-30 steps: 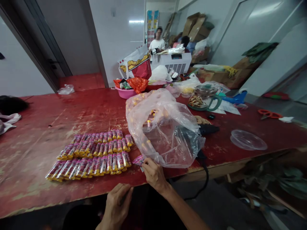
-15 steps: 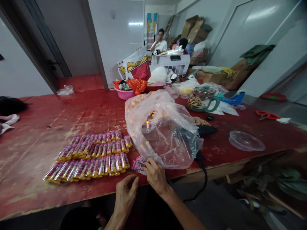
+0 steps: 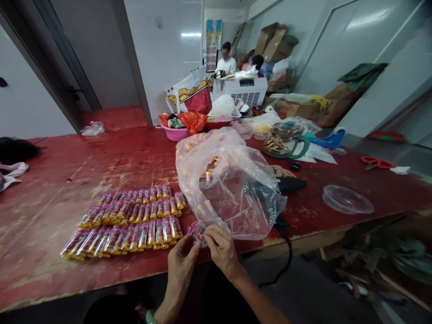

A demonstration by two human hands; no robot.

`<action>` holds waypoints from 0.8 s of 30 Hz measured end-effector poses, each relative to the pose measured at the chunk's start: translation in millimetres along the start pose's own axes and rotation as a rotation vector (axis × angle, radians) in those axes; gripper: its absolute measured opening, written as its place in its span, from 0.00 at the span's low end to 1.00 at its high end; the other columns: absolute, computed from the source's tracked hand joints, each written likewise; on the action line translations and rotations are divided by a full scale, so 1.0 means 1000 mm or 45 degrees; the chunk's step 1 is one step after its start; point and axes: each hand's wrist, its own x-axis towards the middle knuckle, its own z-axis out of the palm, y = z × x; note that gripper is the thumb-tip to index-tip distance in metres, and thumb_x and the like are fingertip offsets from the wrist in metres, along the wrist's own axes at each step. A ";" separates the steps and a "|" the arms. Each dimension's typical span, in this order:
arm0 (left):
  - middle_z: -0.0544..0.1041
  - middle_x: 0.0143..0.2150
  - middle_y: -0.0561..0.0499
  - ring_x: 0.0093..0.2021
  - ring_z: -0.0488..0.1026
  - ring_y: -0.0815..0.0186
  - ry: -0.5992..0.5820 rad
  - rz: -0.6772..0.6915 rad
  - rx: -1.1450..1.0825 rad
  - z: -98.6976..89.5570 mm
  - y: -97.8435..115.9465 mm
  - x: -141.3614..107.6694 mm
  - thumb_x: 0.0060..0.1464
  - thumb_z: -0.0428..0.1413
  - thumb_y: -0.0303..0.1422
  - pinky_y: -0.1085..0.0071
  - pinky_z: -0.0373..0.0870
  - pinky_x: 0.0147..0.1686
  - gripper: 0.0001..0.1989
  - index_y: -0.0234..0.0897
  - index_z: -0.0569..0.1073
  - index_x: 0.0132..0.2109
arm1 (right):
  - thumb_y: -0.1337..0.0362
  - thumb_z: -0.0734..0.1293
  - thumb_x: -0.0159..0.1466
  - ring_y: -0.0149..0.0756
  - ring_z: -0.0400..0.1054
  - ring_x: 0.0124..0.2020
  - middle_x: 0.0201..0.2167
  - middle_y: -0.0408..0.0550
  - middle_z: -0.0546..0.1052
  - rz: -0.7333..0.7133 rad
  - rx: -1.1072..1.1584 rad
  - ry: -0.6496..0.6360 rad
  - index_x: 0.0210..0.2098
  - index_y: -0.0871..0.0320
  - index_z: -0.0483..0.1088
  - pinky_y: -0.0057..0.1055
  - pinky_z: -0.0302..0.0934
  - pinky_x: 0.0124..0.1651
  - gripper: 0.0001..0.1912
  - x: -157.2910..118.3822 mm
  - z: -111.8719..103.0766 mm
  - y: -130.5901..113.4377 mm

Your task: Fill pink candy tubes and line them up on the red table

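**Both hands on a small pink packet at the table's near edge**

My left hand (image 3: 180, 263) and right hand (image 3: 221, 247) meet on a pink packet (image 3: 196, 232), fingers pinched around it; grip detail too small to confirm. I judge this is handling one piece beside the laid-out rows of tubes (image 3: 135, 216), just left of my hands. Next move likely needs a fine two-finger pull. The clear plastic bag (image 3: 229, 184) crowds close above my right hand. The red table (image 3: 50, 216) edge runs right under my wrists; open room lies far left.
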 end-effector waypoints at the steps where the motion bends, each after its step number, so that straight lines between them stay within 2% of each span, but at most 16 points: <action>1: 0.78 0.31 0.47 0.29 0.71 0.67 0.016 -0.037 -0.078 0.003 0.001 0.002 0.29 0.71 0.42 0.76 0.68 0.29 0.24 0.31 0.79 0.35 | 0.72 0.59 0.66 0.27 0.66 0.33 0.29 0.46 0.71 -0.008 0.016 -0.038 0.30 0.61 0.69 0.23 0.61 0.39 0.10 0.003 -0.005 -0.004; 4: 0.76 0.25 0.51 0.23 0.67 0.72 0.041 -0.085 -0.169 0.002 0.003 0.007 0.29 0.71 0.43 0.78 0.66 0.24 0.22 0.32 0.79 0.31 | 0.69 0.59 0.66 0.26 0.67 0.33 0.29 0.45 0.72 0.020 -0.002 -0.096 0.29 0.60 0.69 0.22 0.61 0.38 0.12 0.021 -0.021 0.003; 8: 0.77 0.24 0.52 0.22 0.69 0.73 0.079 -0.185 -0.221 -0.009 0.008 0.005 0.31 0.71 0.39 0.80 0.66 0.23 0.18 0.32 0.80 0.31 | 0.69 0.58 0.65 0.30 0.65 0.34 0.29 0.49 0.72 0.199 -0.198 -0.041 0.28 0.62 0.70 0.28 0.59 0.39 0.13 0.063 -0.032 0.051; 10: 0.78 0.26 0.50 0.24 0.71 0.72 0.053 -0.192 -0.234 -0.012 0.013 0.002 0.32 0.71 0.37 0.80 0.68 0.26 0.17 0.32 0.80 0.31 | 0.72 0.60 0.62 0.31 0.65 0.33 0.29 0.49 0.72 0.284 -0.285 -0.125 0.28 0.63 0.71 0.28 0.59 0.39 0.09 0.082 -0.027 0.075; 12: 0.77 0.25 0.50 0.24 0.70 0.73 0.025 -0.175 -0.221 -0.013 0.017 -0.002 0.32 0.71 0.36 0.81 0.67 0.27 0.17 0.31 0.80 0.31 | 0.72 0.64 0.59 0.29 0.65 0.32 0.27 0.46 0.72 0.329 -0.323 -0.274 0.29 0.64 0.71 0.28 0.60 0.39 0.05 0.095 -0.016 0.090; 15: 0.75 0.22 0.52 0.22 0.67 0.76 0.076 -0.105 -0.200 -0.012 0.019 -0.005 0.32 0.71 0.37 0.83 0.65 0.25 0.16 0.30 0.79 0.28 | 0.68 0.67 0.59 0.26 0.64 0.29 0.26 0.42 0.71 0.342 -0.309 -0.492 0.30 0.64 0.70 0.27 0.61 0.37 0.04 0.102 0.001 0.095; 18: 0.74 0.22 0.52 0.23 0.66 0.77 0.054 -0.098 -0.208 -0.013 0.018 -0.005 0.32 0.71 0.37 0.83 0.64 0.25 0.17 0.29 0.78 0.27 | 0.65 0.69 0.57 0.26 0.63 0.26 0.24 0.41 0.70 0.356 -0.256 -0.581 0.30 0.64 0.70 0.26 0.61 0.34 0.06 0.102 0.006 0.091; 20: 0.74 0.22 0.52 0.22 0.66 0.77 0.030 -0.149 -0.262 -0.015 0.017 -0.005 0.31 0.71 0.37 0.82 0.64 0.25 0.17 0.29 0.78 0.27 | 0.68 0.70 0.52 0.29 0.64 0.28 0.25 0.43 0.71 0.380 -0.221 -0.521 0.33 0.64 0.72 0.28 0.61 0.36 0.09 0.101 0.000 0.089; 22: 0.74 0.23 0.53 0.21 0.66 0.76 0.041 -0.221 -0.395 -0.017 0.018 -0.004 0.30 0.72 0.36 0.81 0.65 0.23 0.18 0.29 0.77 0.28 | 0.71 0.68 0.49 0.34 0.66 0.33 0.30 0.48 0.72 0.406 -0.185 -0.366 0.37 0.65 0.73 0.32 0.62 0.39 0.15 0.096 -0.014 0.082; 24: 0.73 0.23 0.54 0.21 0.66 0.76 0.035 -0.282 -0.512 -0.019 0.021 -0.004 0.28 0.73 0.36 0.80 0.65 0.22 0.20 0.30 0.76 0.29 | 0.70 0.65 0.50 0.36 0.66 0.36 0.33 0.51 0.71 0.411 -0.112 -0.207 0.40 0.64 0.73 0.33 0.63 0.41 0.17 0.085 -0.033 0.068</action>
